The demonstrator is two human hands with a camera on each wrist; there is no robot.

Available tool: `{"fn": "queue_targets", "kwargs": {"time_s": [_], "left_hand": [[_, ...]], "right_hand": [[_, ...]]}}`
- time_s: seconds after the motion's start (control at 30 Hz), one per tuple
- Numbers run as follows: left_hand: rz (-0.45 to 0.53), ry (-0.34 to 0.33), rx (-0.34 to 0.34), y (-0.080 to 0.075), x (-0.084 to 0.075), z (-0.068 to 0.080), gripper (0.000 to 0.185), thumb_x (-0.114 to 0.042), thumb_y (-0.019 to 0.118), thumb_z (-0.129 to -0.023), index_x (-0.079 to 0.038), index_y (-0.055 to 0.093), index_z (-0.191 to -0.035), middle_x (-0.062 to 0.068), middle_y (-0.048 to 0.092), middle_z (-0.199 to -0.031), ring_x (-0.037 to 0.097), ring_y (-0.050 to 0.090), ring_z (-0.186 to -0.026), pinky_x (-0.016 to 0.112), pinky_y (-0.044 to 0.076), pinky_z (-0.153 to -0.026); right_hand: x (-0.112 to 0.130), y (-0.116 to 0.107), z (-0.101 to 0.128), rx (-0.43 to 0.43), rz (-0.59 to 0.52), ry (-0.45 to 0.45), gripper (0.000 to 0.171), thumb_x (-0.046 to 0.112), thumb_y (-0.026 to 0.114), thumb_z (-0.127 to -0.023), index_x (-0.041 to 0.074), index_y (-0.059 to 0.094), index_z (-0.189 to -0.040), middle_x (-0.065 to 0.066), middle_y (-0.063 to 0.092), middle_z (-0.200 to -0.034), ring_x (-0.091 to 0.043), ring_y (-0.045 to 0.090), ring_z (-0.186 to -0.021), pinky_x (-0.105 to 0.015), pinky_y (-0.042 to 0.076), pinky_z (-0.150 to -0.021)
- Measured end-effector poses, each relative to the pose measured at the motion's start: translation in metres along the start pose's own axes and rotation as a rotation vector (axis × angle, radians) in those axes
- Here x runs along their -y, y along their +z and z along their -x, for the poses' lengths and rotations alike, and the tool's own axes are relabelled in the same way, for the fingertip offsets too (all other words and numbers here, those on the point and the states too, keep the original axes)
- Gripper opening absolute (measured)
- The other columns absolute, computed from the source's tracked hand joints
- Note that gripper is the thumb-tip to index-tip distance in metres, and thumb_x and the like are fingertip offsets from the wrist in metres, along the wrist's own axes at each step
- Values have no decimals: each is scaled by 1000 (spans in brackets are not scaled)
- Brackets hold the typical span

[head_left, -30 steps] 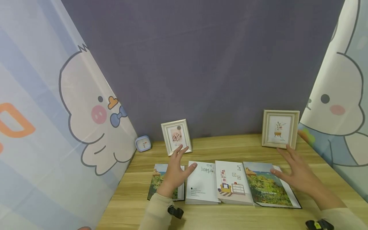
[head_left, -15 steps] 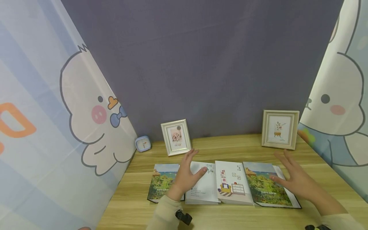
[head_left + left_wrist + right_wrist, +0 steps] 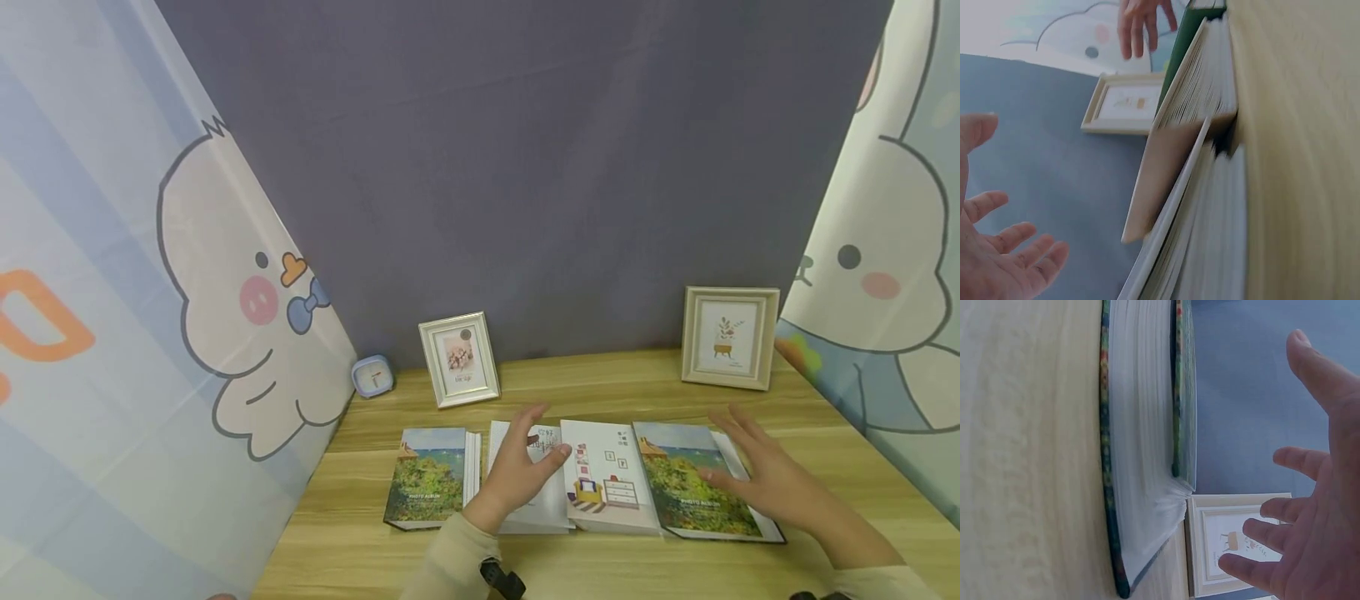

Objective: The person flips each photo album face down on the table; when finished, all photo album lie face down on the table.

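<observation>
My left hand (image 3: pixel 522 469) hovers over a white photo album (image 3: pixel 536 518) with Chinese lettering, its fingers spread and apart from the cover. Beside that lies a second white album (image 3: pixel 609 475) printed with a yellow armchair and a dresser. Farther right is a landscape-covered photo album (image 3: pixel 697 483); my right hand (image 3: pixel 768 471) is held above its right edge, fingers spread and holding nothing. A similar landscape album (image 3: pixel 426 475) lies at the left end of the row. In the right wrist view, a gap separates my right hand (image 3: pixel 1310 531) from the thick album pages (image 3: pixel 1144 425).
Behind the row, a silver picture frame (image 3: pixel 460 360) with a flower print leans at left, near a small blue clock (image 3: pixel 372 376). A cream picture frame (image 3: pixel 731 338) stands at back right. A grey curtain (image 3: pixel 525 167) closes off the back of the wooden table (image 3: pixel 585 379).
My left hand has moved right, from above the left landscape album to above the lettered white album. My right hand has drifted slightly down toward me. The albums stay put.
</observation>
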State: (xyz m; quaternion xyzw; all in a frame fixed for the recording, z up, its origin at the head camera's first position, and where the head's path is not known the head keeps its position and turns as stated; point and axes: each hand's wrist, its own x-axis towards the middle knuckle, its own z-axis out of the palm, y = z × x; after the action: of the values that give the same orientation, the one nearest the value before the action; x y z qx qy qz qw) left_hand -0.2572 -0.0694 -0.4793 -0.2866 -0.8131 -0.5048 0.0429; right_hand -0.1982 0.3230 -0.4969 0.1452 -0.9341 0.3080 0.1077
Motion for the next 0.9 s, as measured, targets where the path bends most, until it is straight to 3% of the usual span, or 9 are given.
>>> {"fn": "queue_targets", "kwargs": {"time_s": [0.17, 0.47, 0.7, 0.9], "left_hand": [[104, -48, 69, 17, -6, -2, 67, -42, 65, -104, -21, 37, -162, 4, 39, -160, 34, 42, -146, 46, 46, -113], [237, -108, 135, 37, -11, -6, 62, -36, 65, -105, -22, 40, -159, 13, 39, -159, 40, 48, -140, 42, 49, -111], [259, -140, 160, 49, -15, -10, 54, -35, 66, -105, -28, 47, -154, 10, 44, -154, 38, 52, -136, 31, 49, -106], [263, -140, 166, 58, -17, -13, 54, -34, 67, -104, -27, 47, -154, 2, 45, -154, 34, 51, -139, 30, 49, -107]], "right_hand": [[-2, 6, 0, -6, 15, -9, 91, 39, 82, -92, 5, 35, -162, -44, 20, -160, -74, 34, -130, -88, 37, -85], [-5, 10, 0, 0, 8, -12, 90, 38, 83, -91, 3, 38, -160, -43, 22, -159, -73, 36, -129, -86, 40, -84], [-5, 10, 2, 2, 12, -12, 88, 36, 84, -90, 4, 40, -159, -42, 27, -158, -71, 37, -129, -85, 40, -84], [-5, 9, 3, 15, 12, -1, 86, 36, 84, -90, 1, 42, -157, -42, 28, -157, -72, 36, -129, -86, 40, -84]]}}
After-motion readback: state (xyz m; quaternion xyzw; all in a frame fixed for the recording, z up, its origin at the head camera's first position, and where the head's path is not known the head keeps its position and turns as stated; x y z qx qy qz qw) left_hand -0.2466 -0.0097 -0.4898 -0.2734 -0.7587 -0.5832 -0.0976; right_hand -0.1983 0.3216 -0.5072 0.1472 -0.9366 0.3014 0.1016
